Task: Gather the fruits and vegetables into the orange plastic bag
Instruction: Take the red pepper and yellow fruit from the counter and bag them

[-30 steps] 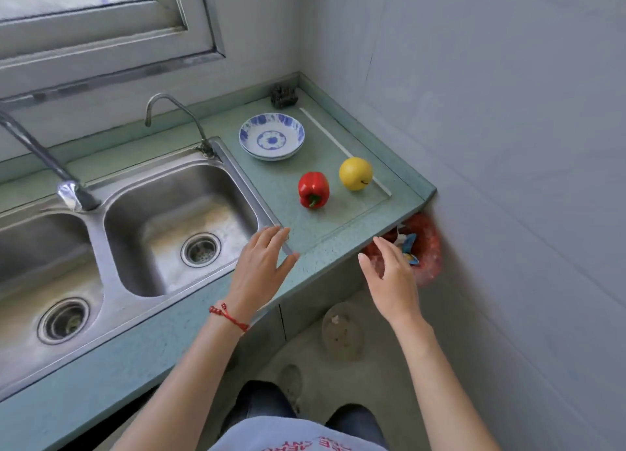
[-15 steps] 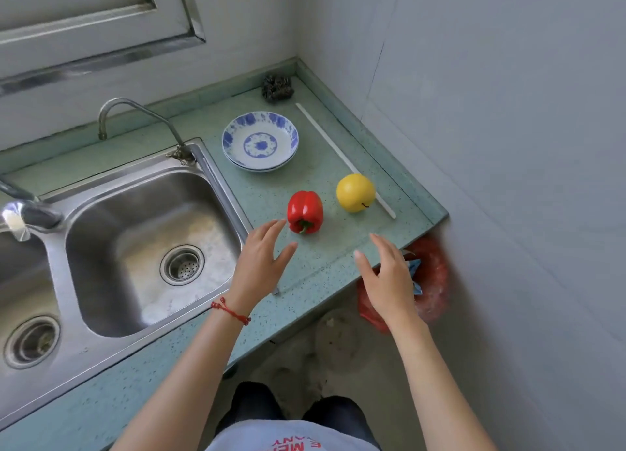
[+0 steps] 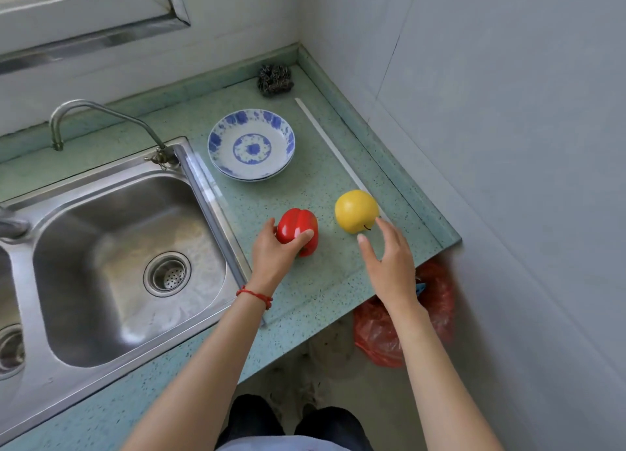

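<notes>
A red bell pepper (image 3: 299,225) lies on the green counter (image 3: 325,281), right of the sink. My left hand (image 3: 276,255) wraps its near side, thumb and fingers touching it. A yellow apple (image 3: 355,210) sits to the pepper's right. Just in front of the apple my right hand (image 3: 389,261) hovers with fingers spread, not touching it. The orange plastic bag (image 3: 376,335) hangs below the counter's right front corner, partly hidden by my right forearm.
A blue-and-white bowl stack (image 3: 251,144) stands behind the fruit. A steel scourer (image 3: 275,80) sits in the back corner. The double sink (image 3: 111,247) with its tap (image 3: 101,111) fills the left. A wall runs close on the right.
Both hands have moved forward over the counter. My left hand has closed around the pepper, and my right hand has come up close to the apple.
</notes>
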{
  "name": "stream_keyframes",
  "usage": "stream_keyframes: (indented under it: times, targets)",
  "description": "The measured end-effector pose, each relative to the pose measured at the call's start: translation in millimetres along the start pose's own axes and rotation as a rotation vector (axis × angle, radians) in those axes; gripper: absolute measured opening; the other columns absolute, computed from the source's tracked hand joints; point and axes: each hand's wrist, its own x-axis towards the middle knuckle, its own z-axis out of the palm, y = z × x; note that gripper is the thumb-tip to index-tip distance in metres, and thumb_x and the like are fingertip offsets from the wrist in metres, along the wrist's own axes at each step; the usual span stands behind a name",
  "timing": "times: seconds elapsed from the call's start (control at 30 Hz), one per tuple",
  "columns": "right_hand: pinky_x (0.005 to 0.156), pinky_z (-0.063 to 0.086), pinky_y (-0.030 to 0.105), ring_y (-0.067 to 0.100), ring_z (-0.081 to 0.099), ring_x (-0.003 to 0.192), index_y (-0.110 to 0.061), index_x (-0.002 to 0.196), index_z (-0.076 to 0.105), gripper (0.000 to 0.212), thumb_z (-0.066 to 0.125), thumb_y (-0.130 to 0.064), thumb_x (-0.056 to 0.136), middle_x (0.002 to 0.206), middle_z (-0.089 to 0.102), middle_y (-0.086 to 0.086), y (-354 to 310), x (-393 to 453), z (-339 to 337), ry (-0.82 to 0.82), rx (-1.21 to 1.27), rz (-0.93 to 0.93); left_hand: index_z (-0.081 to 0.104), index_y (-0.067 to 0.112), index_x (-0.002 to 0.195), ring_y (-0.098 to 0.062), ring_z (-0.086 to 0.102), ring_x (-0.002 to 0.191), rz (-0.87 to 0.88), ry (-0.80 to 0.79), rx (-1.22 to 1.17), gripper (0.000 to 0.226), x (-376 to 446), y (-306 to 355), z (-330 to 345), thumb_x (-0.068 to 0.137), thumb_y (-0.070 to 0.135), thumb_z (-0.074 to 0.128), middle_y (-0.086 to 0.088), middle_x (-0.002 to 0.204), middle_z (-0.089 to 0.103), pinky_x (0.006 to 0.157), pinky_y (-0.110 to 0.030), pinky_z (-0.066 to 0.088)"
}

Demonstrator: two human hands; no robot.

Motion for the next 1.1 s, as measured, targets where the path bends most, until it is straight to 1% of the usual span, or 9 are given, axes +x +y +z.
stream_keyframes:
  times: [0.1,0.23,0.4,0.53,0.67,0.77,0.97,1.03,1.1]
  targets:
    - [0.106,0.034,0.039,0.024,0.036,0.132,-0.012,0.137,0.037,0.054,0.051,-0.037,0.09,0.142,0.042,0.01,0,15,5,0.018,-0.006,0.011,0.037,0.012,0.135,-0.028,0.054,0.11,-0.032,0.006,0.006,0.081,6,-1,5,0.07,0.045,0.072,-0.011,0.127,0.054,0.093,-0.046,0.048]
    - [0.104,0.037,0.044,0.025,0.037,0.131,-0.013,0.137,0.037,0.058,0.055,-0.038,0.088,0.143,0.04,0.011,-1,35,13,0.025,-0.018,0.036,0.043,0.013,0.129,-0.026,0.054,0.104,-0.037,-0.007,-0.017,0.07,13,0,6,0.072,0.039,0.073,-0.009,0.121,0.056,0.09,-0.043,0.05]
    - [0.095,0.041,0.043,0.025,0.037,0.13,-0.02,0.139,0.029,0.071,0.061,-0.047,0.081,0.145,0.035,0.008,-1,51,22,-0.014,-0.012,0.091,0.045,0.015,0.128,-0.024,0.056,0.1,-0.063,-0.034,-0.085,0.068,17,-4,1,0.071,0.038,0.074,-0.007,0.115,0.056,0.088,-0.043,0.052]
    - [0.094,0.041,0.041,0.027,0.039,0.129,-0.019,0.142,0.025,0.076,0.063,-0.044,0.081,0.146,0.033,0.008,-3,55,25,-0.024,0.024,0.146,0.046,0.015,0.126,-0.024,0.058,0.098,-0.078,-0.025,-0.163,0.065,15,-9,-7,0.071,0.036,0.073,-0.007,0.112,0.057,0.084,-0.042,0.054]
    - [0.09,0.04,0.033,0.027,0.043,0.125,-0.016,0.141,0.028,0.076,0.066,-0.041,0.08,0.143,0.036,0.01,-4,54,26,-0.018,0.107,0.183,0.046,0.014,0.127,-0.022,0.058,0.096,-0.078,0.002,-0.228,0.063,8,-14,-17,0.073,0.033,0.072,-0.003,0.108,0.056,0.083,-0.04,0.055]
    - [0.093,0.04,0.034,0.026,0.043,0.124,-0.017,0.139,0.032,0.074,0.068,-0.04,0.078,0.142,0.039,0.009,-6,49,28,-0.032,0.154,0.176,0.046,0.013,0.126,-0.022,0.058,0.098,-0.101,0.041,-0.297,0.061,1,-21,-26,0.073,0.03,0.073,-0.001,0.106,0.055,0.086,-0.043,0.054]
    - [0.092,0.049,0.043,0.026,0.052,0.114,-0.02,0.136,0.038,0.071,0.07,-0.04,0.075,0.136,0.046,0.007,-17,30,40,-0.133,0.301,0.168,0.046,0.014,0.128,-0.023,0.057,0.101,-0.108,0.134,-0.376,0.062,-21,-41,-47,0.074,0.03,0.072,-0.005,0.114,0.055,0.085,-0.042,0.055]
    - [0.085,0.051,0.035,0.023,0.054,0.109,-0.02,0.135,0.04,0.069,0.07,-0.038,0.076,0.134,0.047,0.006,-25,23,46,-0.171,0.349,0.171,0.047,0.013,0.126,-0.021,0.057,0.099,-0.105,0.185,-0.429,0.057,-32,-48,-57,0.075,0.027,0.071,-0.003,0.11,0.056,0.081,-0.038,0.055]
    - [0.072,0.046,0.02,0.018,0.053,0.101,-0.019,0.134,0.041,0.066,0.07,-0.036,0.077,0.128,0.049,0.003,-36,15,54,-0.22,0.386,0.159,0.049,0.014,0.123,-0.019,0.058,0.096,-0.099,0.239,-0.485,0.052,-44,-57,-68,0.076,0.023,0.07,0.001,0.104,0.057,0.077,-0.033,0.056]
